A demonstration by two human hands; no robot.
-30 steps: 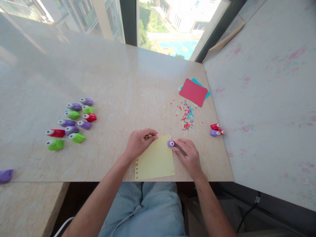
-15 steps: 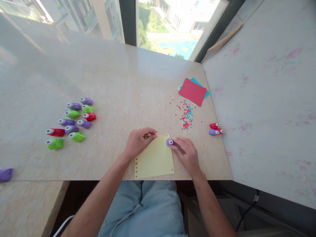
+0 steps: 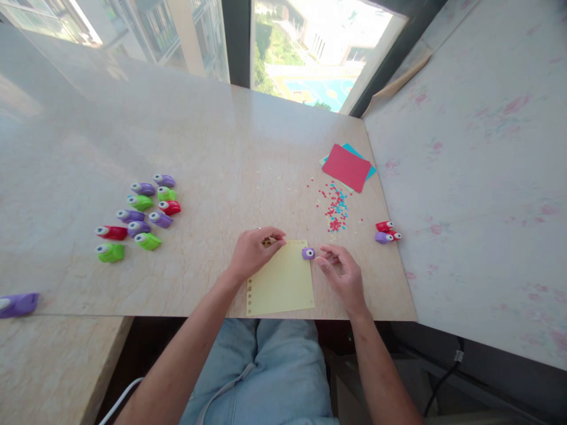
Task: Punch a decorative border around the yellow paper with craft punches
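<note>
A pale yellow sheet of paper [image 3: 283, 280] lies at the table's front edge, with small punched shapes along its left side and top edge. My left hand [image 3: 258, 252] is closed at its upper left, thumb and fingers pinching the top edge. On the sheet's upper right edge sits a small purple craft punch [image 3: 309, 253] with a star on its white button. My right hand [image 3: 343, 274] is just right of the punch, apart from it, fingers loosely curved and parted with nothing in them.
Several purple, green and red punches [image 3: 137, 216] stand on the left, and another purple punch [image 3: 20, 305] lies near the front left edge. Red and blue paper bits [image 3: 336, 209] are scattered below stacked coloured cards [image 3: 346, 168]. Three punches [image 3: 388, 231] are by the right wall [image 3: 469, 195].
My right hand has let go of the purple punch and moved slightly right. The punch stays at the sheet's edge. My left hand keeps its place on the paper; the view has shifted a little.
</note>
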